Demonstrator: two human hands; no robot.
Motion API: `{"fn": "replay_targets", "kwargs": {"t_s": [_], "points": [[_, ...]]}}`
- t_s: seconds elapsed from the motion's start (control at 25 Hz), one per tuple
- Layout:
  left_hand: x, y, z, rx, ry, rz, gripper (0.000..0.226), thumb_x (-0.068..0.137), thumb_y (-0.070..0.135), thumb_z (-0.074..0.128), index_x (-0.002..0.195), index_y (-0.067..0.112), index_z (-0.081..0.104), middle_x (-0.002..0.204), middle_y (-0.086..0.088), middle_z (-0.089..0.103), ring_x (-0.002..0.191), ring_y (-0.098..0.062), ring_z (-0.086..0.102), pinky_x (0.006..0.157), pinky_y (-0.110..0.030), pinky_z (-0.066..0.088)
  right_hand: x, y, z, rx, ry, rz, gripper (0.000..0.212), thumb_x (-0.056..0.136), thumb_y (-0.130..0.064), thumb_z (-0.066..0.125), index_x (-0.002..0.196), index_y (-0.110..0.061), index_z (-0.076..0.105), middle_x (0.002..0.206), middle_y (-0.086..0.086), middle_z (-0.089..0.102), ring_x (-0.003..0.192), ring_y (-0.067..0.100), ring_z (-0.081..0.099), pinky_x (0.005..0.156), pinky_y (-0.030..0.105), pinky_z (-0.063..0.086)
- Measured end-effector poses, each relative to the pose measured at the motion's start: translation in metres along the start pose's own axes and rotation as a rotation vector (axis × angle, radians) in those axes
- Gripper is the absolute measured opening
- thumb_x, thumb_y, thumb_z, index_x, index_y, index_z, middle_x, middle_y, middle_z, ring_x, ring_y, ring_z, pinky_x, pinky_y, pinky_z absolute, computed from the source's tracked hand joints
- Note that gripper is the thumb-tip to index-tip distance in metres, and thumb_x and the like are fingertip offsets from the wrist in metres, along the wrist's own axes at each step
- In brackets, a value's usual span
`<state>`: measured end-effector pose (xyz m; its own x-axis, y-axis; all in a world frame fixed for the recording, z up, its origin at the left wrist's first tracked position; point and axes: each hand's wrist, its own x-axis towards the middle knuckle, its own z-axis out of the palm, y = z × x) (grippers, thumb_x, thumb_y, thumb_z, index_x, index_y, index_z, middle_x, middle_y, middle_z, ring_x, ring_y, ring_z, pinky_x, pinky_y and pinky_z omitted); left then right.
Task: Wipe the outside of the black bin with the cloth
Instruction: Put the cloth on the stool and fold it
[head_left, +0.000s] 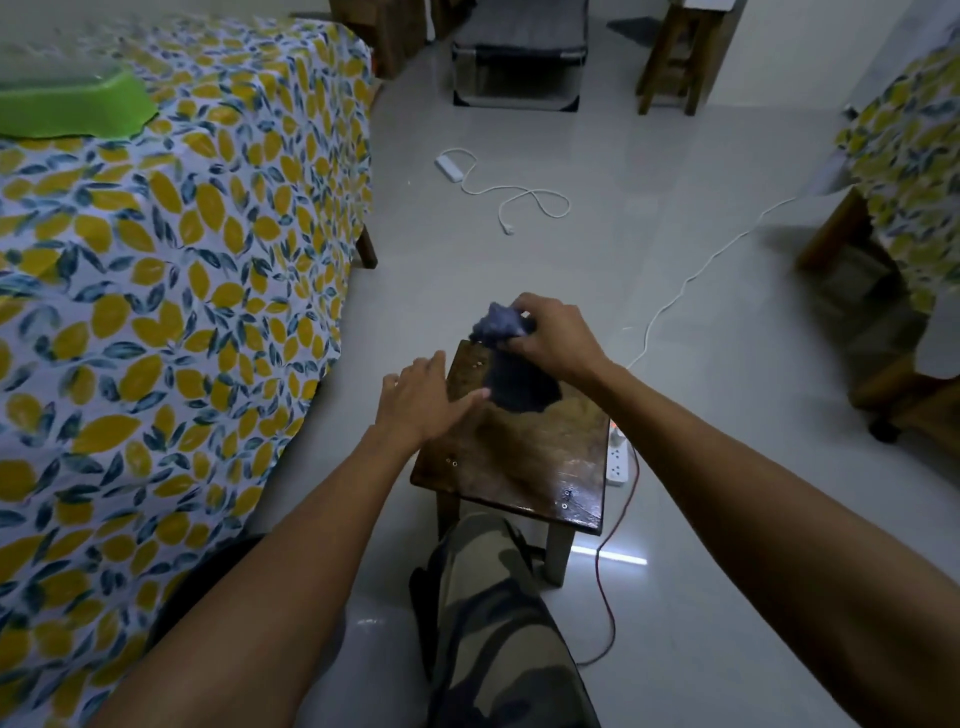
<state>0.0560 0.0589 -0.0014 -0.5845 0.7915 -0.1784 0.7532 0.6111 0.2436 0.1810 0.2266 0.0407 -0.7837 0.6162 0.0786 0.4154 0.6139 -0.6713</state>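
A blue-grey cloth (503, 323) is bunched in my right hand (558, 335), and its darker lower part drapes onto the far end of a small wooden stool (524, 460) in front of my knee. My left hand (421, 400) hovers open over the stool's left edge, fingers spread, with the thumb pointing at the cloth's hanging part. A dark rounded shape (208, 582) sits low beside the bed, mostly hidden behind my left forearm; I cannot tell whether it is the black bin.
A bed with a lemon-print cover (156, 312) and a green tray (72, 106) fills the left. A white power strip (618, 462) with a red wire lies right of the stool. White cables (519, 197) cross the tiled floor. A dark fabric-sided frame (517, 67) and wooden stools stand at the back.
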Motion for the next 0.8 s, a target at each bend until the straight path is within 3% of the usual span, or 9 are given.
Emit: {"fn": "replay_targets", "kwargs": {"t_s": [0.12,0.2,0.24,0.36,0.48,0.64,0.72,0.8], "points": [[0.012,0.006,0.001,-0.747,-0.184,-0.208,0.086,0.090,0.081,0.024,0.142,0.017,0.049,0.140,-0.010,0.058,0.124,-0.027,0.057,0.099,-0.039,0.047,-0.001,-0.006,-0.005,0.470,-0.114,0.118,0.030,0.089,-0.027,0.076,0.114,-0.015,0.064,0.110,0.004,0.071,0.098,0.018,0.069,0.078,0.028,0.060],[0.014,0.011,0.002,-1.252,-0.247,-0.320,0.077,0.088,0.080,0.035,0.127,0.019,0.061,0.116,0.000,0.070,0.107,-0.019,0.067,0.087,-0.034,0.055,-0.003,-0.001,-0.002,0.665,-0.158,0.198,0.030,0.089,-0.026,0.076,0.114,-0.012,0.066,0.111,0.009,0.072,0.101,0.022,0.071,0.081,0.034,0.062],[0.016,0.010,0.006,-1.390,-0.251,-0.331,0.071,0.087,0.078,0.043,0.120,0.020,0.064,0.110,0.001,0.073,0.104,-0.019,0.070,0.088,-0.037,0.058,-0.004,0.003,0.000,0.715,-0.168,0.250,0.031,0.089,-0.027,0.077,0.114,-0.012,0.067,0.111,0.010,0.073,0.101,0.023,0.072,0.082,0.036,0.062],[0.022,0.002,0.022,-1.425,-0.228,-0.238,0.048,0.096,0.052,0.057,0.123,0.014,0.066,0.116,-0.007,0.074,0.110,-0.024,0.070,0.099,-0.043,0.055,-0.009,0.030,0.013,0.757,-0.175,0.472,0.037,0.084,-0.031,0.081,0.112,-0.011,0.068,0.112,0.011,0.072,0.104,0.028,0.070,0.083,0.039,0.061],[0.022,-0.007,0.036,-1.374,-0.212,-0.296,0.034,0.098,0.029,0.061,0.127,0.010,0.062,0.121,-0.011,0.071,0.107,-0.026,0.070,0.096,-0.042,0.057,-0.025,0.055,0.031,0.764,-0.175,0.637,0.032,0.086,-0.019,0.079,0.113,-0.005,0.068,0.109,0.012,0.072,0.101,0.028,0.069,0.085,0.041,0.061],[0.023,-0.009,0.053,-1.141,-0.138,-0.322,0.024,0.101,0.028,0.056,0.121,0.015,0.062,0.115,-0.008,0.071,0.098,-0.018,0.068,0.080,-0.028,0.055,-0.048,0.072,0.049,0.659,-0.056,0.690,0.026,0.092,-0.004,0.068,0.114,-0.015,0.065,0.098,0.008,0.069,0.078,0.020,0.066,0.070,0.045,0.063],[0.025,-0.013,0.061,-1.057,-0.158,-0.289,0.022,0.102,0.028,0.055,0.120,0.016,0.061,0.117,-0.009,0.069,0.102,-0.021,0.067,0.086,-0.031,0.054,-0.059,0.072,0.051,0.730,-0.076,0.714,0.025,0.095,0.002,0.058,0.110,-0.016,0.063,0.098,0.008,0.066,0.078,0.023,0.065,0.058,0.040,0.061],[0.026,-0.017,0.071,-0.922,-0.181,-0.235,0.024,0.102,0.031,0.053,0.120,0.015,0.060,0.120,-0.012,0.067,0.108,-0.025,0.064,0.095,-0.037,0.052,-0.067,0.074,0.052,0.785,-0.099,0.726,0.026,0.095,0.005,0.056,0.098,-0.019,0.063,0.103,0.012,0.067,0.088,0.029,0.067,0.061,0.038,0.060]]}}
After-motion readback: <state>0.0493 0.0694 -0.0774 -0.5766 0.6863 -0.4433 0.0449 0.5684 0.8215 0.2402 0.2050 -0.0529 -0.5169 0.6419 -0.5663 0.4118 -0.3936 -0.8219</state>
